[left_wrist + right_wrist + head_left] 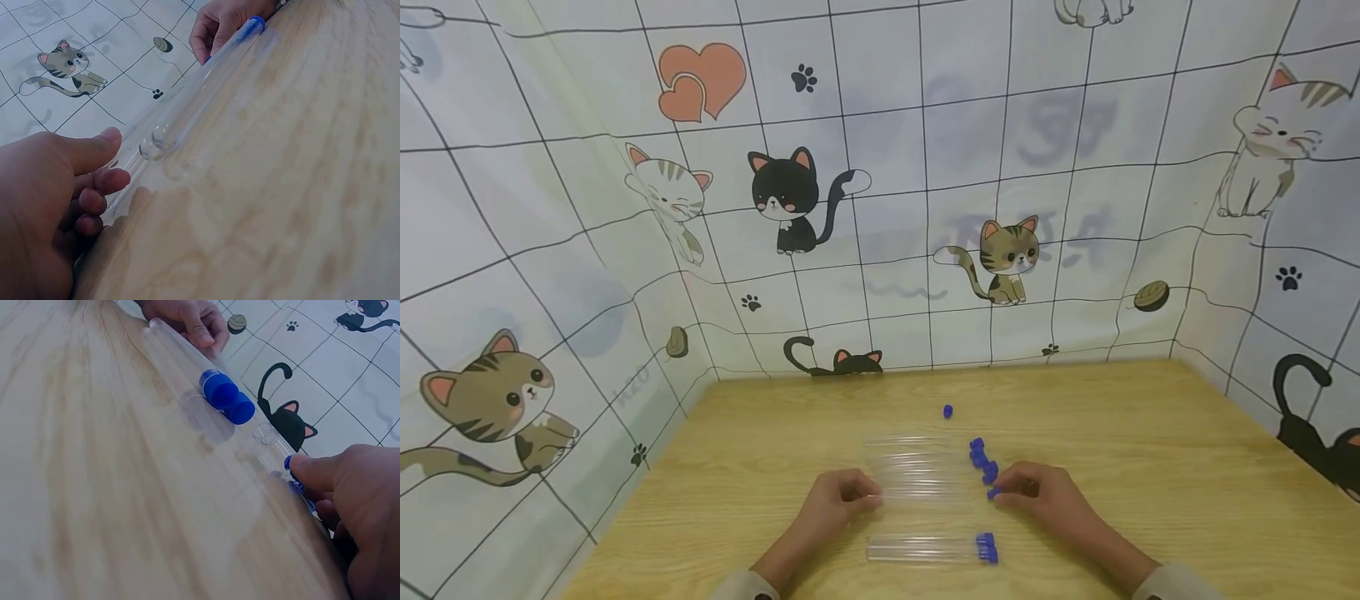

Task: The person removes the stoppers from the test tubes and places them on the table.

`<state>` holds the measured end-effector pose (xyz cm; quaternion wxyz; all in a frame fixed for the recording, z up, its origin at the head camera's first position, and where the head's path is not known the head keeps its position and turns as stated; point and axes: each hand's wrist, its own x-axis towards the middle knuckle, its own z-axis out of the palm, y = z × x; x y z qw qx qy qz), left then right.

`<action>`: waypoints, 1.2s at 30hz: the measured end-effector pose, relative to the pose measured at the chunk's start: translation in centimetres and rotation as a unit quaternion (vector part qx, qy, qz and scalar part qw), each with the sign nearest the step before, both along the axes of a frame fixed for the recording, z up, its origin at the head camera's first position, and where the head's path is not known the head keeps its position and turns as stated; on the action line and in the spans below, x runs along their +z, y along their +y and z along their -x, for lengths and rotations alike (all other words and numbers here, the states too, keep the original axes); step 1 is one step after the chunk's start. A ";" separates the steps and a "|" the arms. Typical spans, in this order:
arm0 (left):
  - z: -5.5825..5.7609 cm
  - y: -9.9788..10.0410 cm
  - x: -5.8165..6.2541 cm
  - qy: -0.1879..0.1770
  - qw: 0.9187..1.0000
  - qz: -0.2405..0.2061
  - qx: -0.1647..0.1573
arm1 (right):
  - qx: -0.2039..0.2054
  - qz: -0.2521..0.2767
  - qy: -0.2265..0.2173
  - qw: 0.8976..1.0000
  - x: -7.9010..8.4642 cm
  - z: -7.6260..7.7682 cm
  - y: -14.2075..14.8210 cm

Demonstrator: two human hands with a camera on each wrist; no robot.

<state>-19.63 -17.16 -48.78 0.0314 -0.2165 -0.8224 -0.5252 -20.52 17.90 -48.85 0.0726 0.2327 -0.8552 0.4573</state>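
Note:
Several clear test tubes (917, 467) without caps lie side by side on the wooden table. My left hand (842, 504) is at their left end, thumb and fingers around the end of the nearest one. With thumb and fingertips, my right hand (1041, 492) pinches a small blue cap (994, 493), beside the open ends of the tubes. More blue caps (977, 452) lie in a short row just beyond that hand. Closer to me are capped test tubes (921, 549), their blue caps (220, 389) pointing right; these show large in the right wrist view.
A single blue cap (948, 411) lies apart, farther back on the wooden table (760, 425). White cloth (895, 275) with cat drawings and grid lines walls off the table's back and both sides.

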 end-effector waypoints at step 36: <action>0.4 -0.1 -0.3 0.064 0.993 0.094 -0.017 | -0.022 0.005 0.015 1.000 -0.2 0.0 -0.2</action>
